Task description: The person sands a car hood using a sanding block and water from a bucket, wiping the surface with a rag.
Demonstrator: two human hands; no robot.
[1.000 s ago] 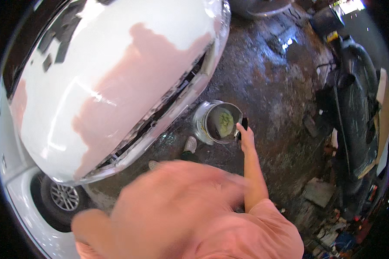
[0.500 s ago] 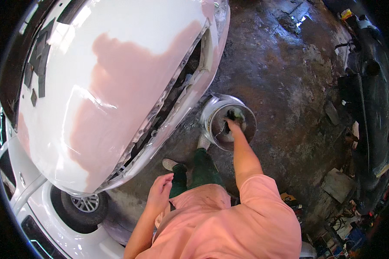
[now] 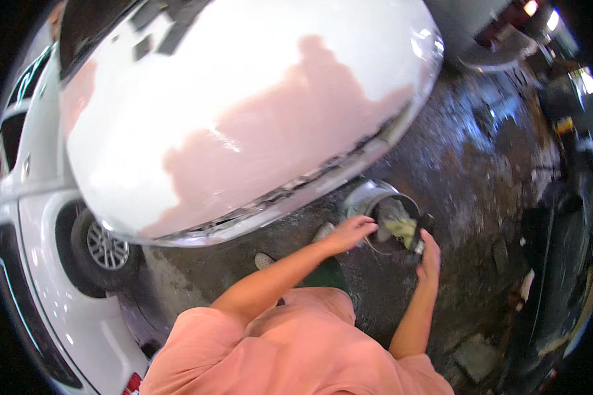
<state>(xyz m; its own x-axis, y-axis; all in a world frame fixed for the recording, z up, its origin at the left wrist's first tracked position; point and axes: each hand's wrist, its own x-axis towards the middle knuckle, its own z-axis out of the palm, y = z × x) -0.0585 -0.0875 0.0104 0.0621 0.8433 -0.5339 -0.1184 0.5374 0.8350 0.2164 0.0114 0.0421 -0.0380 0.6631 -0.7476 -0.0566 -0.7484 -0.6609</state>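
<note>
My right hand (image 3: 430,255) is closed on a dark, blurred object (image 3: 425,232) at the right side of a bucket. A crumpled yellow-green piece (image 3: 402,229), like a cloth or sponge, shows beside it over the bucket mouth; whether the hand also holds it is unclear. Left of it, my left hand (image 3: 350,235) reaches toward the bucket's mouth with loosely bent fingers apart and nothing visible in them. A pale, see-through mass (image 3: 392,210) like a plastic bag shows between the hands. The light-coloured bucket (image 3: 359,199) stands on the floor, its near part partly hidden by my hands.
A white car hood (image 3: 145,125) with dull pink patches (image 3: 283,125) fills the upper left. A second white vehicle (image 3: 46,217) with a wheel (image 3: 105,245) stands at left. Dark car parts (image 3: 553,263) line the right side. The dark floor (image 3: 454,158) looks stained and partly wet.
My right hand has come up out of the bucket with a dark object. My left hand has moved from my side to the bucket. The view has turned, showing more hood.
</note>
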